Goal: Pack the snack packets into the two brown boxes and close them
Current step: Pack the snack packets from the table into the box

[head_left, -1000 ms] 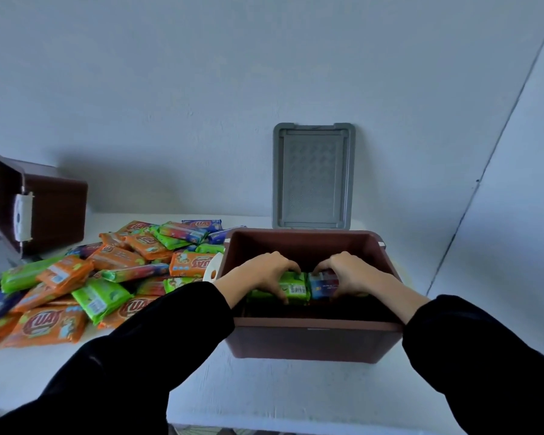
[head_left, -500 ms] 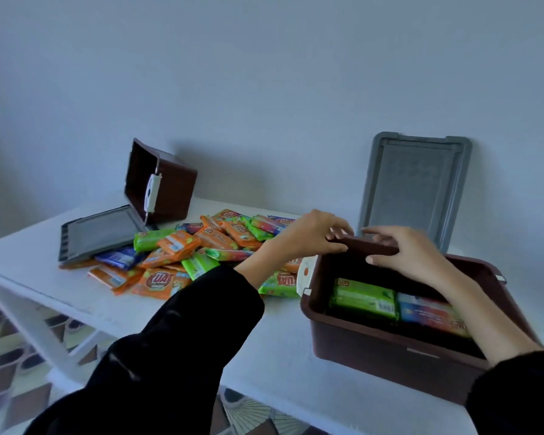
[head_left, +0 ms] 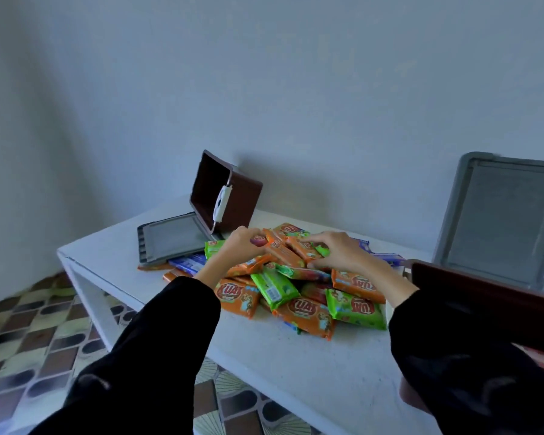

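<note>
A pile of orange, green and blue snack packets (head_left: 296, 290) lies on the white table (head_left: 283, 356). Both my hands are on the far top of the pile. My left hand (head_left: 241, 246) curls its fingers round an orange packet (head_left: 283, 254). Next to it, my right hand (head_left: 339, 251) grips other orange packets, thumb underneath. One brown box (head_left: 484, 296) stands at the right edge, its inside hidden by my sleeve. The other brown box (head_left: 233, 196) lies tipped on its side at the back, open and empty.
A grey lid (head_left: 500, 221) leans upright against the wall behind the right box. Another grey lid (head_left: 170, 238) lies flat on the table in front of the tipped box. The table's left edge drops to a patterned tile floor (head_left: 29, 334).
Both hands left the right box, where packets now lie, and moved left to the pile. My view turned left, so the right box slid to the frame's edge.
</note>
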The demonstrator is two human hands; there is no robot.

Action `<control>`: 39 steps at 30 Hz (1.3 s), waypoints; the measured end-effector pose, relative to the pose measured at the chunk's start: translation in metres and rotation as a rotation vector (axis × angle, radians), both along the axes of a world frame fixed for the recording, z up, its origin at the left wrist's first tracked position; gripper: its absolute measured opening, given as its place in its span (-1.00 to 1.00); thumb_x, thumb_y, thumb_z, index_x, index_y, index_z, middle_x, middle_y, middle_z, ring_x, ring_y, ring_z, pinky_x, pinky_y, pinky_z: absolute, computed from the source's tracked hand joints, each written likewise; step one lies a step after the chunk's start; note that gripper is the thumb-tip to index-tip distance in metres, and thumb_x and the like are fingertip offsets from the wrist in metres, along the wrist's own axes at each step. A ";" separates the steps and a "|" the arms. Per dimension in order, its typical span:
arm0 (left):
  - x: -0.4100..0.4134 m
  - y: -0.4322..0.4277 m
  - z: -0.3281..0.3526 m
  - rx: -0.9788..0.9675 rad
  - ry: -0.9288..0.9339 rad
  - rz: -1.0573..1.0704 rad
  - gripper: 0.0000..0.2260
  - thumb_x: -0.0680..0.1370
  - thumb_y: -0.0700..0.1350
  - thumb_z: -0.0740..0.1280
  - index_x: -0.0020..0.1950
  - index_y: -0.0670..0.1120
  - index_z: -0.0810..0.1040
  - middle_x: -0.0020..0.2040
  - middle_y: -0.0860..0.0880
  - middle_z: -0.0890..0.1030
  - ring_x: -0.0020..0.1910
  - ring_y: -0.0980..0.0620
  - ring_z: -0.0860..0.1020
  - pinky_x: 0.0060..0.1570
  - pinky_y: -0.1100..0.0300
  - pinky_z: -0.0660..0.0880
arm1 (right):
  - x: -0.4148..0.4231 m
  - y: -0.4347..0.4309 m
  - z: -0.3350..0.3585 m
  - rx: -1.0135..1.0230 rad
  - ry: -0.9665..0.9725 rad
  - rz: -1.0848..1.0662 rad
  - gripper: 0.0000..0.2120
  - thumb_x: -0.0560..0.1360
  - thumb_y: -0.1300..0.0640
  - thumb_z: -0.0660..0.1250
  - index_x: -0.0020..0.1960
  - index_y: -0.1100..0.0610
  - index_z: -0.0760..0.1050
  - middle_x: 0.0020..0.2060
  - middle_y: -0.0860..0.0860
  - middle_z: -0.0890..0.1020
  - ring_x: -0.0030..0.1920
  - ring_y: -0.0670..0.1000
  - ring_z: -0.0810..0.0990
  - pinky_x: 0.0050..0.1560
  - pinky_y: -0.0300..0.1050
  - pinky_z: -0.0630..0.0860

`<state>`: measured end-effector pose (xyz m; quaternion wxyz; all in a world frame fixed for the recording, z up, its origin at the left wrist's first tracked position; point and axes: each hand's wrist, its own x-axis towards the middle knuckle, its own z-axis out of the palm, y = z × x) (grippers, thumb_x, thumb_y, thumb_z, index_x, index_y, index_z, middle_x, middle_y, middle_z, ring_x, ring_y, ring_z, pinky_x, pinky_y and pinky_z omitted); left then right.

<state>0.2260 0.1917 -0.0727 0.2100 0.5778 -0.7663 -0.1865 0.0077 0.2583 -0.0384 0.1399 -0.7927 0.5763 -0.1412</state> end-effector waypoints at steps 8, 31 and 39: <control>-0.018 -0.027 -0.037 0.170 -0.072 0.206 -0.45 0.47 0.28 0.22 0.42 0.14 0.27 0.47 -0.25 0.01 0.44 -0.32 0.08 0.41 -0.15 0.13 | 0.009 -0.039 -0.043 0.327 0.070 0.140 -0.28 0.39 -0.10 0.40 0.46 -0.06 0.17 0.46 -0.01 0.25 0.46 0.05 0.20 0.42 -0.01 0.20; 0.025 -0.025 -0.041 0.163 0.032 0.210 -0.50 0.47 0.08 0.36 0.38 0.02 0.38 0.36 -0.12 0.43 0.28 -0.11 0.43 0.18 0.09 0.42 | 0.009 -0.048 -0.053 0.374 0.058 0.240 -0.22 0.33 -0.01 0.49 0.43 -0.20 0.17 0.44 0.01 0.27 0.43 0.07 0.23 0.40 0.02 0.24; 0.020 -0.018 -0.025 0.047 0.029 0.272 -0.57 0.34 0.00 0.50 0.19 0.02 0.59 -0.03 -0.07 0.62 -0.35 0.10 0.45 -0.42 0.30 0.38 | 0.010 -0.042 -0.041 0.159 0.042 0.147 -0.23 0.27 0.07 0.54 0.40 -0.11 0.29 0.32 0.02 0.46 0.28 0.06 0.44 0.10 -0.20 0.37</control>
